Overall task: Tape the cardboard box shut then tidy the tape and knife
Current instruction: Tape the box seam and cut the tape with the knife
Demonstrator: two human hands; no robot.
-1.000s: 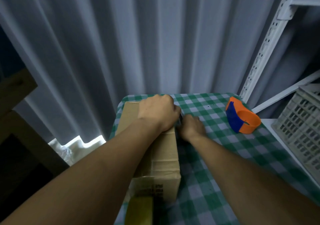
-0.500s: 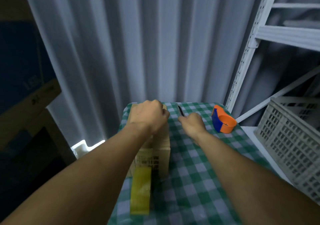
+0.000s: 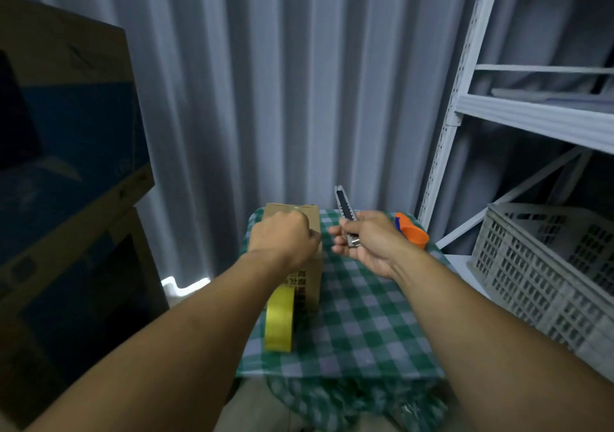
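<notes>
A small cardboard box (image 3: pixel 313 273) stands on a table with a green checked cloth (image 3: pixel 360 332). My left hand (image 3: pixel 282 239) lies on the box's top with its fingers curled over the right edge. A strip of yellow tape (image 3: pixel 279 318) runs down the box's near face onto the cloth. To the right of the box, my right hand (image 3: pixel 370 247) is lifted off the table and grips a utility knife (image 3: pixel 344 204), which points up and away. An orange and blue tape dispenser (image 3: pixel 413 235) sits behind that hand at the table's far right.
A grey plastic crate (image 3: pixel 545 275) stands to the right of the table, under a white metal shelf rack (image 3: pixel 443 156). Large cardboard boxes (image 3: pixel 66 139) are stacked on the left. A grey curtain (image 3: pixel 282 82) hangs behind the table.
My right hand has lifted the knife away from the box's far end and turned it upward. The view has pulled back and up. My left hand stays on the box.
</notes>
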